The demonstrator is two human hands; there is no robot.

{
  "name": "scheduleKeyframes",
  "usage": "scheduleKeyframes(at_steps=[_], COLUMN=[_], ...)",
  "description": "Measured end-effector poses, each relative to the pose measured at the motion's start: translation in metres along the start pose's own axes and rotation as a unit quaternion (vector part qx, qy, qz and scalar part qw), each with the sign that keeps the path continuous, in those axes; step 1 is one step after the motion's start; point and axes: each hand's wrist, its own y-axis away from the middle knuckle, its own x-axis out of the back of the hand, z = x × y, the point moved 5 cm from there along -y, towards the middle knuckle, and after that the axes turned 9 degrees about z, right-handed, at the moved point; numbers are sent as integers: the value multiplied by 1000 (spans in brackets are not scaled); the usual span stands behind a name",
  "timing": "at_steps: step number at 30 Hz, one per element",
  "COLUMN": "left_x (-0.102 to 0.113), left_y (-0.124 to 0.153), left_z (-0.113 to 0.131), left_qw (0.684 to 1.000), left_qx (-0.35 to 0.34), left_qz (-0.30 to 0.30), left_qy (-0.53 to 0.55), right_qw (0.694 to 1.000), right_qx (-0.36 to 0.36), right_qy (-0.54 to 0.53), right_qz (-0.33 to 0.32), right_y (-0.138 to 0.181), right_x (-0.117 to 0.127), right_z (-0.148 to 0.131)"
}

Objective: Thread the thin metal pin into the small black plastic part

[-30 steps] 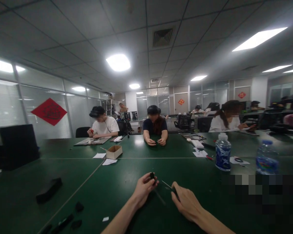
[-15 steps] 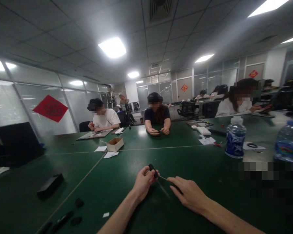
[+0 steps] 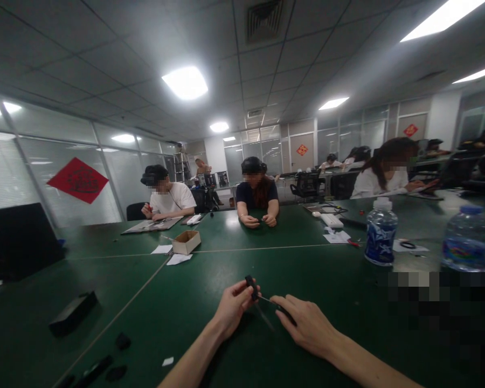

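My left hand [image 3: 232, 307] is closed in a pinch on a small black part [image 3: 250, 285], held just above the green table [image 3: 339, 291]. My right hand [image 3: 307, 326] grips a thin tool [image 3: 269, 300] by its dark handle, and the metal tip points left and touches the black part. Both hands hover near the table's front edge, a few centimetres apart.
A black case [image 3: 73, 312] and small black pieces [image 3: 121, 340] lie at the front left. A cardboard box [image 3: 186, 242] and paper slips sit mid-table, two water bottles [image 3: 380, 231] at the right. People work across the table; a dark monitor [image 3: 20, 240] stands left.
The view tilted and swung a little. My right hand brought the tool's tip from a gap up to the black part in my left hand.
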Motion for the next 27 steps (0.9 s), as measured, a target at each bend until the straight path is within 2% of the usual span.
scheduleKeyframes(at_steps=[9, 13, 18, 22, 27], left_x=[-5, -7, -10, -11, -10], left_y=[4, 5, 9, 10, 8], left_z=[6, 6, 10, 12, 10], left_qw=[999, 998, 991, 986, 989], left_qx=[-14, -12, -22, -15, -18], left_qz=[8, -12, -67, -78, -72], left_qy=[-37, -55, -117, -149, -126], right_qw=[1000, 1000, 999, 1000, 1000], right_qx=[12, 22, 29, 17, -8], right_qy=[-15, -8, 4, 4, -7], right_qz=[-4, -9, -14, -12, -4], right_y=[0, 0, 2, 2, 0], right_x=[2, 2, 0, 0, 1], right_z=[-1, -2, 1, 2, 2])
